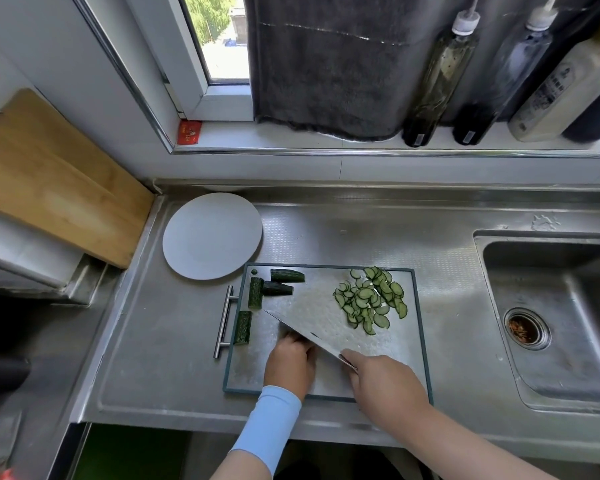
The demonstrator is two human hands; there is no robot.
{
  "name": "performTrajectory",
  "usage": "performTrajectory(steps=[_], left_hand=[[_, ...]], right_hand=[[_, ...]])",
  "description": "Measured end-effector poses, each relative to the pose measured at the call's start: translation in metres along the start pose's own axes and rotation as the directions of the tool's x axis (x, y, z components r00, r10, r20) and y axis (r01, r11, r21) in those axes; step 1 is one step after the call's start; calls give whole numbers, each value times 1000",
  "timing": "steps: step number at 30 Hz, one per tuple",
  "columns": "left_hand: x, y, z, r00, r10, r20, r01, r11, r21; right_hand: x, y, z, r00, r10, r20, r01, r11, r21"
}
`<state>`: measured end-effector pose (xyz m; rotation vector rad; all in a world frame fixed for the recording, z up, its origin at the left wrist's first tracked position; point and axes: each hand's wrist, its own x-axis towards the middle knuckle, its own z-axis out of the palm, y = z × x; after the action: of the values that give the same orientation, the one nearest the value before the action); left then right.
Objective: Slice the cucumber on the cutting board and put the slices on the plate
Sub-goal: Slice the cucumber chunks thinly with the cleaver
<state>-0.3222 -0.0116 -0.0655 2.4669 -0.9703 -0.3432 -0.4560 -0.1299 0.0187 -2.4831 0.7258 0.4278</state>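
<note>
A steel cutting board [413, 344] with a dark rim lies on the counter. Several dark green cucumber chunks [256, 292] lie along its left side. A heap of thin cucumber slices [371, 299] sits at its upper right. My right hand [385, 382] grips the handle of a cleaver [312, 322], whose blade slants up to the left. My left hand [290, 363] rests curled on the board just left of the blade; what lies under its fingers is hidden. The white plate [212, 235] stands bare beyond the board's upper left corner.
A sink [551, 317] with a drain opens on the right. A wooden board [52, 178] leans at the left. Bottles [440, 74] and a grey towel [326, 64] line the windowsill behind. A metal bar handle [224, 322] lies left of the cutting board.
</note>
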Motion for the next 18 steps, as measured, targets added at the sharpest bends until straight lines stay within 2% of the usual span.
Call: performTrajectory(steps=[18], left_hand=[[-1,3,-3,999,24,-48,-25,999,-36]], right_hand=[[-2,3,-6,999,14,37,-15,1000,21]])
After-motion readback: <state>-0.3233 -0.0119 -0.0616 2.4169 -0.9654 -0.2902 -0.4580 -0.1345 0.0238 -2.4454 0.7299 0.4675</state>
